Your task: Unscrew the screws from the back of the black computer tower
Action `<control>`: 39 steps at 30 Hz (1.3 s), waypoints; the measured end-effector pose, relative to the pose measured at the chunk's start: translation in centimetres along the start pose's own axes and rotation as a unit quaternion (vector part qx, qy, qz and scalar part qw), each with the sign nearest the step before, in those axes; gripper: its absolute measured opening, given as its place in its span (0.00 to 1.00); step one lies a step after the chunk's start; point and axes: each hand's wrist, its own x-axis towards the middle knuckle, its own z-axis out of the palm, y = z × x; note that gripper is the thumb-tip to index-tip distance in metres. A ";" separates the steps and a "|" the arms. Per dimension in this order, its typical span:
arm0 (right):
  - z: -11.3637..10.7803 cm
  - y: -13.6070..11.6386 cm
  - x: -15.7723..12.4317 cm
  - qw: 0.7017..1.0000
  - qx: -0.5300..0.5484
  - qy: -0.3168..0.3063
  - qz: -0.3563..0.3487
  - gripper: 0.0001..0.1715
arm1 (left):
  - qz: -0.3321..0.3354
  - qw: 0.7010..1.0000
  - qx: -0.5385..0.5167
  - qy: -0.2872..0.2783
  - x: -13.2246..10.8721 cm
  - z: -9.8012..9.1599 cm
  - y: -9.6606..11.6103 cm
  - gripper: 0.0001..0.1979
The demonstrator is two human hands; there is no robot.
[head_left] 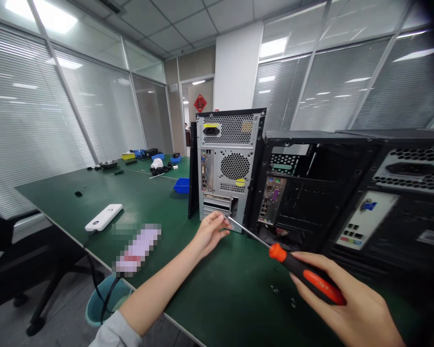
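Observation:
My right hand (350, 308) is wrapped round the red-and-black handle of a screwdriver (304, 274). Its thin metal shaft runs up-left to the lower rear of a grey computer tower (227, 164) standing on the green table (148, 202). My left hand (211, 233) is closed in a pinch at the shaft's tip, right by the tower's expansion slots; whether a screw sits between the fingers is too small to tell. A black open computer case (311, 193) stands just right of the grey tower.
A third black case (405, 202) fills the far right. A white oblong device (103, 217) lies near the table's left edge. A blue tray (182, 185) sits behind the tower, with more bins and small parts at the far end. Tiny screws (275, 289) lie near my right hand.

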 end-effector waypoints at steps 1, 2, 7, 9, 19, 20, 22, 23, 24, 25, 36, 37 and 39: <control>0.1 0.0 0.1 1.000 -0.004 0.004 -0.020 0.13 | 0.000 1.000 -0.003 0.001 0.0 0.0 0.0 0.22; 0.2 0.1 0.1 0.999 -0.008 0.009 -0.041 0.13 | 0.000 1.000 -0.007 0.001 0.0 0.1 0.1 0.22; 0.9 0.8 0.2 0.988 -0.027 0.031 -0.150 0.13 | -0.002 1.000 -0.023 0.000 0.0 0.1 0.0 0.22; 1.1 1.1 0.1 0.983 -0.036 0.031 -0.178 0.15 | -0.002 1.000 -0.027 0.000 0.0 0.0 0.0 0.22; 1.3 1.5 0.0 0.976 -0.072 0.040 -0.204 0.17 | 0.004 0.999 -0.034 -0.002 -0.1 0.1 -0.1 0.21; 1.3 1.6 0.0 0.976 -0.070 0.042 -0.204 0.17 | 0.006 0.999 -0.034 -0.002 -0.1 0.2 -0.1 0.21; 1.3 1.6 0.0 0.976 -0.067 0.044 -0.202 0.18 | 0.008 0.999 -0.034 -0.004 -0.1 0.2 -0.1 0.21; 1.3 1.6 0.0 0.977 -0.064 0.044 -0.200 0.18 | 0.009 0.999 -0.033 -0.005 -0.2 0.2 -0.1 0.21; 1.3 1.6 0.0 0.977 -0.061 0.044 -0.198 0.18 | 0.010 0.999 -0.032 -0.007 -0.2 0.3 -0.1 0.21; 1.2 1.6 0.1 0.978 -0.059 0.044 -0.195 0.19 | 0.010 0.999 -0.031 -0.008 -0.2 0.3 -0.1 0.21; 1.1 1.5 0.2 0.977 -0.070 0.045 -0.198 0.17 | 0.013 1.000 -0.017 -0.006 -0.1 0.3 -0.1 0.21; 1.1 1.5 0.2 0.975 -0.078 0.048 -0.202 0.16 | 0.013 1.000 -0.016 -0.006 -0.1 0.3 -0.1 0.21; 1.1 1.4 0.2 0.971 -0.092 0.054 -0.212 0.15 | 0.014 1.000 -0.013 -0.006 -0.1 0.3 -0.2 0.21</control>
